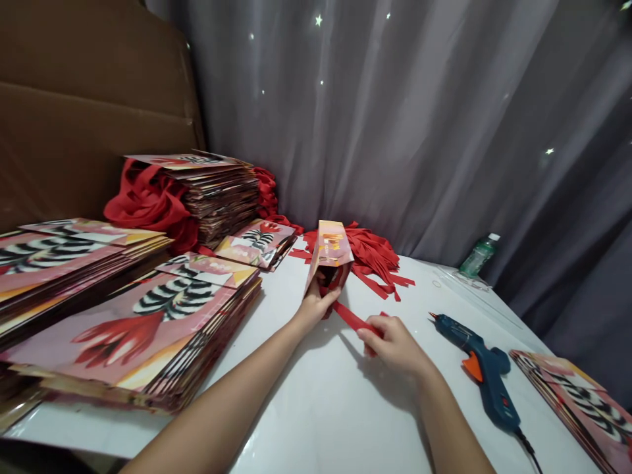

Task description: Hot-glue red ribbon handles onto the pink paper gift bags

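A printed paper bag (334,242) stands opened over the white table, its mouth toward me. My left hand (316,301) is closed on the lower edge of that mouth, with some fingers hidden inside. From the bag a red ribbon (351,318) stretches down to the right. My right hand (392,342) pinches the ribbon's other end between thumb and fingers. Behind the bag lies a heap of cut red ribbons (374,253). A dark blue glue gun (476,359) with an orange trigger rests to the right of my right hand.
Stacks of flat printed bags (172,322) cover the left side, with a taller stack (222,197) and red ribbon loops (148,201) behind. More bags (573,395) lie at far right. A green bottle (480,255) stands at the back right, before a grey curtain (395,118). Brown cardboard (89,85) rises at left.
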The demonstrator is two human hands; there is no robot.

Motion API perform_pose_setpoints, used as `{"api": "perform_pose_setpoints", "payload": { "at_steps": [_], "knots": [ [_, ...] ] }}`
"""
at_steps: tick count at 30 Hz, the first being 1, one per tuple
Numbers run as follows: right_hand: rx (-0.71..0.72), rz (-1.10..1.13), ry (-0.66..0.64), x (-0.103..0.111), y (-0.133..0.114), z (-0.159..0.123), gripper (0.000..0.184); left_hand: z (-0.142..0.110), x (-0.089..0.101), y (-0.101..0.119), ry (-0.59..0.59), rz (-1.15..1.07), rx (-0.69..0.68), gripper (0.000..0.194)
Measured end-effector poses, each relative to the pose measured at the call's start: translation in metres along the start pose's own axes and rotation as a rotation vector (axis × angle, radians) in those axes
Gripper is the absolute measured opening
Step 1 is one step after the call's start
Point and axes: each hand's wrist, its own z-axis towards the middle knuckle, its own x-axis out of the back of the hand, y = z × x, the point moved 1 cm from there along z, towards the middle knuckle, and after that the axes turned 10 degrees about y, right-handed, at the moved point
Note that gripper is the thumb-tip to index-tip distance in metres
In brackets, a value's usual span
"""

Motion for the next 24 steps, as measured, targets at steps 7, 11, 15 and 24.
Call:
{"api": "perform_pose_setpoints", "payload": {
  "at_steps": [7,11,15,24],
  "knots": [
    [0.073,0.356,0.227,0.089,0.019,-0.029,0.042,0.01,0.006,-0.002,0.061,-0.014,-0.006,0.044],
    [0.385,0.584,0.49,0.109,0.023,-0.039,0.043,0.008,0.004,-0.007,0.02,-0.021,0.014,0.042],
    [0.474,0.79,0.605,0.096,0.013,-0.027,0.054,0.005,0.0,-0.012,-0.047,-0.017,0.029,0.039],
    [-0.123,0.711,0.203,-0.009,-0.005,0.01,0.039,-0.002,-0.004,0.001,-0.104,0.019,-0.056,0.039]
  ]
}}
